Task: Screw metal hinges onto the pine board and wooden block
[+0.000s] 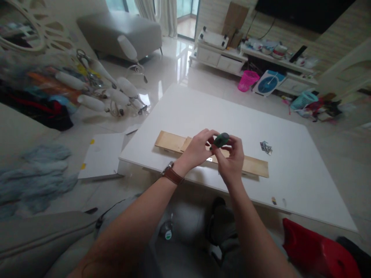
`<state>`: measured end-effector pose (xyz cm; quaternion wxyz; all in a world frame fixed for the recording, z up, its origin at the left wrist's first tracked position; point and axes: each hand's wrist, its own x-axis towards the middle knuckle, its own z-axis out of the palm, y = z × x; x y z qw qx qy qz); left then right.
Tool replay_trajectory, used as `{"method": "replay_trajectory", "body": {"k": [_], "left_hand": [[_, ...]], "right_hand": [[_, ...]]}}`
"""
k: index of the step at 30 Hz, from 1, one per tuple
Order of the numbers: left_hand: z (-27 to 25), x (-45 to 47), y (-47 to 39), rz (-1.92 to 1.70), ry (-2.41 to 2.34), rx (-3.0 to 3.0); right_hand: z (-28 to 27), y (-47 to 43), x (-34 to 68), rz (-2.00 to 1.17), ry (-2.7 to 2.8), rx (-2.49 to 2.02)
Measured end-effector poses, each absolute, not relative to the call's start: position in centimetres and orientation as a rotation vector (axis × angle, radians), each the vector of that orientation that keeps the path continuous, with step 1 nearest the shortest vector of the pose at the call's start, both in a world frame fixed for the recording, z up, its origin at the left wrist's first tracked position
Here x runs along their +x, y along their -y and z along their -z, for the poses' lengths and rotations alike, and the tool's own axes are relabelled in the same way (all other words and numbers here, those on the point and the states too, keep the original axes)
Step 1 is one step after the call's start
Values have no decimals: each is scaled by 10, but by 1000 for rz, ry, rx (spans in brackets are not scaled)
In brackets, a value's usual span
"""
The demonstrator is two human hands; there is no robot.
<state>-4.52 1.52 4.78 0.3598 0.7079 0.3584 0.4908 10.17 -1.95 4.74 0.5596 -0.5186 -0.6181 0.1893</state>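
Observation:
Both my hands meet above a long pale wooden board [256, 166] lying along the near side of the white table. Between them is a screwdriver [222, 139], its green and black handle tilted with the end up towards me. My right hand [233, 158] is closed round the handle with thumb and fingers. Against its left side, my left hand [198, 146] is closed in a pinch, a watch on its wrist. The screwdriver's tip is hidden. A small shiny metal piece [209, 159] shows at the board under my hands.
On the white table [197, 108], a small pile of metal hardware [266, 148] lies at right; small bits [274, 200] lie near the front edge. A white panel [101, 154] and a lamp with several white shades [121, 92] stand left. Something red [321, 247] is at lower right.

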Motion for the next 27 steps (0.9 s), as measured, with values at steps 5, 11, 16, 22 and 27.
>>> {"method": "replay_trajectory", "body": {"k": [5, 11, 16, 22, 27], "left_hand": [[-50, -50, -20, -1228, -926, 1735], [-51, -55, -26, -1174, -792, 1688], [-49, -49, -22, -1206, -932, 1837], [-43, -47, -16, -1258, -961, 1771], [-45, -53, -13, -1224, -871, 1804]], "right_hand": [[-50, 19, 102, -517, 1468, -1223], [-48, 15, 106, -558, 1468, -1203], [-49, 13, 105, -521, 1458, -1245], [-53, 18, 103, -613, 1467, -1232], [-49, 18, 103, -702, 1451, -1178]]}}
